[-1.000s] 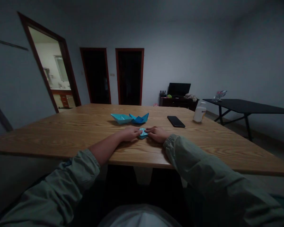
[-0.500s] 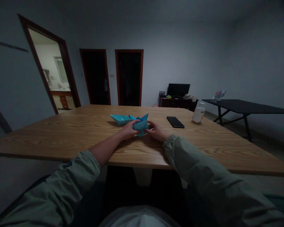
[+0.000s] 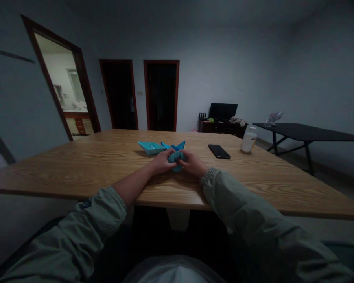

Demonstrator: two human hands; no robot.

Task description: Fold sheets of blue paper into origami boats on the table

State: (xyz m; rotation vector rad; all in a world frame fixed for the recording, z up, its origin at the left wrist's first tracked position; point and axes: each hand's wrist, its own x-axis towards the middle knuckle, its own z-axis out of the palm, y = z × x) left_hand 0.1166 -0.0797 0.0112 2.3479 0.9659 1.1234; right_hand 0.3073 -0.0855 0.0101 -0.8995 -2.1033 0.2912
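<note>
Between both hands is a piece of folded light-blue paper [image 3: 174, 157], held just above the near middle of the wooden table. My left hand [image 3: 161, 162] grips its left side, fingers closed. From the right, my right hand [image 3: 193, 162] pinches the paper with thumb and fingers. The fingers cover much of the paper, so its exact shape is hard to make out. Just beyond the hands lies a darker blue folded paper boat [image 3: 180, 146], partly hidden. Left of that sits a light-blue paper boat [image 3: 150, 147] on the tabletop.
On the wooden table [image 3: 85, 165], a black phone [image 3: 219, 151] lies to the right of my hands. Farther right stands a white bottle [image 3: 248, 140]. A black folding table [image 3: 306, 131] is beyond the right edge, and a television [image 3: 223, 111] is at the back.
The fingers have closed in on the held paper, which now looks smaller and more rounded, with its pointed faces less visible. The two boats on the table have stayed in place.
</note>
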